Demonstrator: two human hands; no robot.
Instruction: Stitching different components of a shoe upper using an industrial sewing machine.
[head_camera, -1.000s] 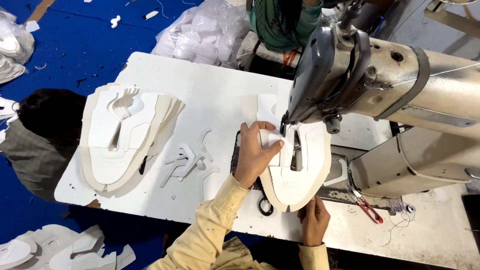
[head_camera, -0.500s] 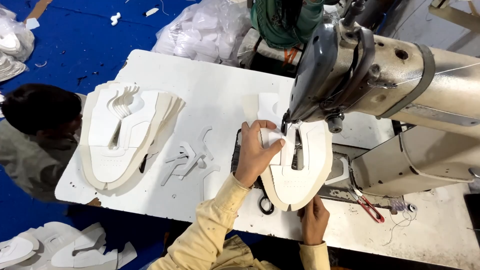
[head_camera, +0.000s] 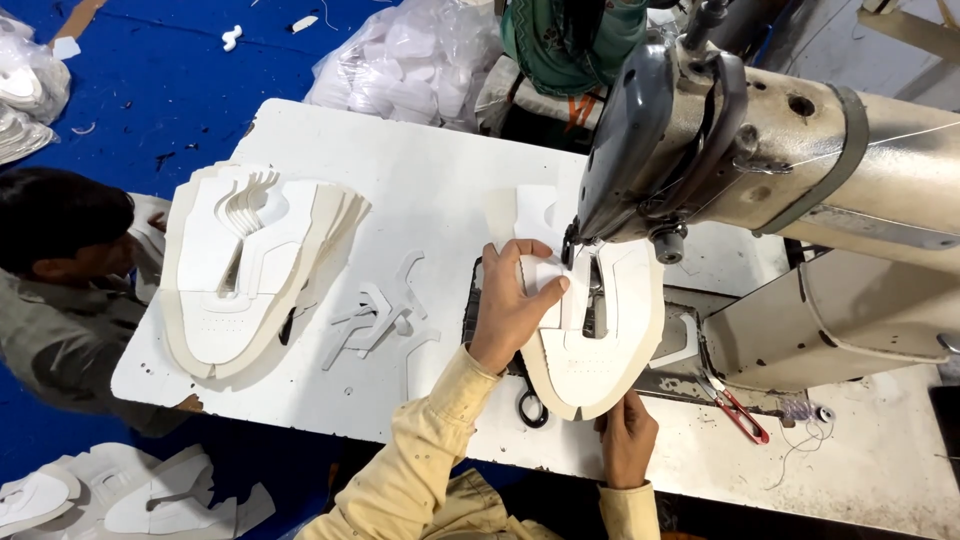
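Far left, a seated person (head_camera: 70, 270) below the tabletop (head_camera: 420, 170) edge. A stack of white cut shoe uppers (head_camera: 250, 270) lies unsewn; loose small trim pieces (head_camera: 375, 320) lie beside it. Left hand (head_camera: 515, 310) presses flat, fingers spread, on the white upper piece (head_camera: 595, 345), which sits under the sewing machine (head_camera: 760, 160) head. Right hand (head_camera: 627, 435) pinches the piece's near edge. Red-handled snips (head_camera: 738, 410) lie to the right. Judged: one piece mid-stitch, most of the stack left.
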